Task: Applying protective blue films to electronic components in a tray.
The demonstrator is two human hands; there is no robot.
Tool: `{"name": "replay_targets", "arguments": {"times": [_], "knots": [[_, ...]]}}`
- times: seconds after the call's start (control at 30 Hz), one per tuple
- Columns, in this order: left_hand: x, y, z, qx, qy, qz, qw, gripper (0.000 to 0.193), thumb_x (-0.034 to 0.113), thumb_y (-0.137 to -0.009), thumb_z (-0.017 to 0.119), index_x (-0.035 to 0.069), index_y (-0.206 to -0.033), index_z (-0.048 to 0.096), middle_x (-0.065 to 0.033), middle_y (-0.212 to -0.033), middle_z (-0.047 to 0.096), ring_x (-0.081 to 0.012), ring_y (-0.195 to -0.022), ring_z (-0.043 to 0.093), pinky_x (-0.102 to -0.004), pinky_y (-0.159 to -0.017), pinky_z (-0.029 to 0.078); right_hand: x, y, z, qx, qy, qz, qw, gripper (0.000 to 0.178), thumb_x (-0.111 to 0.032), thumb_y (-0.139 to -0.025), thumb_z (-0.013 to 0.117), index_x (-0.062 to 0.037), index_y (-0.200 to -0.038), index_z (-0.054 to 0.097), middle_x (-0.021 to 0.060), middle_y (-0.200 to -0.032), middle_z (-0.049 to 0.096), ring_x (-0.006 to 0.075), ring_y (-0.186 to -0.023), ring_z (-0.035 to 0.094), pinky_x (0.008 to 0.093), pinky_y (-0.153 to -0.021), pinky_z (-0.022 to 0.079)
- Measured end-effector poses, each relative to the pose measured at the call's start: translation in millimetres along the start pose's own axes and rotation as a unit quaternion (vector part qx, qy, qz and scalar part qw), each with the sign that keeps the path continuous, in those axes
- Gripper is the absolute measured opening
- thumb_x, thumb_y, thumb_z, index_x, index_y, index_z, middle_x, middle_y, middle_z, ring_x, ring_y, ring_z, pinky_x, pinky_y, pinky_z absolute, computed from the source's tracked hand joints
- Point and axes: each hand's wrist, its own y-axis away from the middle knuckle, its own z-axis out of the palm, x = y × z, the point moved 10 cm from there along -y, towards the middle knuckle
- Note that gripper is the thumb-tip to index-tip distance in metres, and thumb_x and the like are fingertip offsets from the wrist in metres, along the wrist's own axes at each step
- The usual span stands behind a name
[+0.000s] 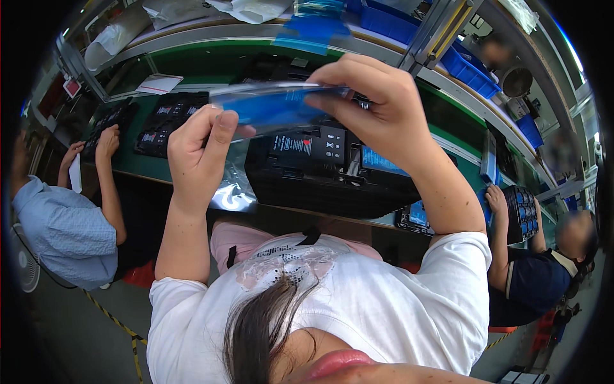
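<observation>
Two hands: left hand (198, 144) and right hand (377, 105), both raised over the bench, each pinching thumb against fingers on one end of the blue plastic sheet (275, 107).
Blue sheet: in mid-air between the hands, above the black case stack (320, 185); motion-blurred, glossy; some fingertips hard to make out.
Black stack: on the bench, just below the sheet and in front of the person; hands and sheet cover part of its top.
Clear bag: shiny plastic bag (233, 192) left of the stack, near the left forearm; whether it touches the stack, cannot tell.
Small case: black case with blue top (419, 214), right of the stack, near the right elbow.
Left side: black cases (160, 121) on the bench; co-worker in light blue shirt (67, 224) beside them, white paper (75, 173) by the hands.
Right side: co-worker in dark shirt (540, 281) holding a black tray (524, 214).
Overhead: shelf behind the bench with white rolls (118, 45), blue plastic (313, 29) hanging off its edge; metal post (435, 32) beyond the right hand.
Bench edges: near edge runs past the stack's front; green top (128, 160) shows around the left cases.
Room: air gap between sheet and stack; co-workers well apart on both flanks.
</observation>
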Motion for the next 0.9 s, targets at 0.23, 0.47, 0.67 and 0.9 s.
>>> {"name": "replay_targets", "arguments": {"times": [0.23,0.47,0.67,0.9], "knots": [[14.6,0.0,-23.2,0.040,-0.085,0.049,0.994,0.037,0.030,-0.090,0.059,-0.002,-0.071,0.058,-0.0038,-0.064,0.054,-0.0092,-0.056,0.053,-0.0203,-0.053,0.039,-39.7,7.6,-18.0,0.092,0.133,-0.121,0.979,0.017,-0.002,-0.067,0.071,-0.0043,-0.083,0.066,0.0077,-0.074,0.061,0.0208,-0.062,0.060,0.0282,-0.054,0.049],[-30.7,21.2,-112.4,0.197,-0.187,-0.002,0.962,0.066,0.051,-0.097,0.026,-0.003,-0.081,0.060,-0.0112,-0.082,0.063,-0.0194,-0.082,0.059,-0.0294,-0.081,0.043,-3.2,32.5,-66.6,0.248,0.077,0.090,0.961,0.012,-0.005,-0.083,0.066,0.0019,-0.093,0.067,0.0078,-0.076,0.066,0.0105,-0.062,0.061,0.0205,-0.058,0.049],[-32.4,50.5,-152.8,0.349,-0.082,-0.058,0.932,0.086,0.062,-0.092,0.013,-0.010,-0.108,0.056,-0.0237,-0.116,0.055,-0.0315,-0.111,0.052,-0.0398,-0.101,0.037,83.4,73.6,-0.9,0.058,-0.142,0.477,0.865,0.021,-0.022,-0.081,0.068,-0.0014,-0.081,0.064,-0.0022,-0.060,0.054,0.0031,-0.051,0.049,0.0173,-0.046,0.040],[-47.0,49.5,-141.9,0.298,-0.075,-0.046,0.951,0.076,0.054,-0.095,0.021,-0.012,-0.109,0.055,-0.0238,-0.115,0.056,-0.0296,-0.111,0.052,-0.0390,-0.100,0.036,108.1,103.5,53.5,-0.069,-0.229,0.625,0.743,0.018,-0.017,-0.082,0.067,-0.0011,-0.077,0.061,0.0015,-0.061,0.054,0.0053,-0.047,0.046,0.0191,-0.041,0.036]]}}
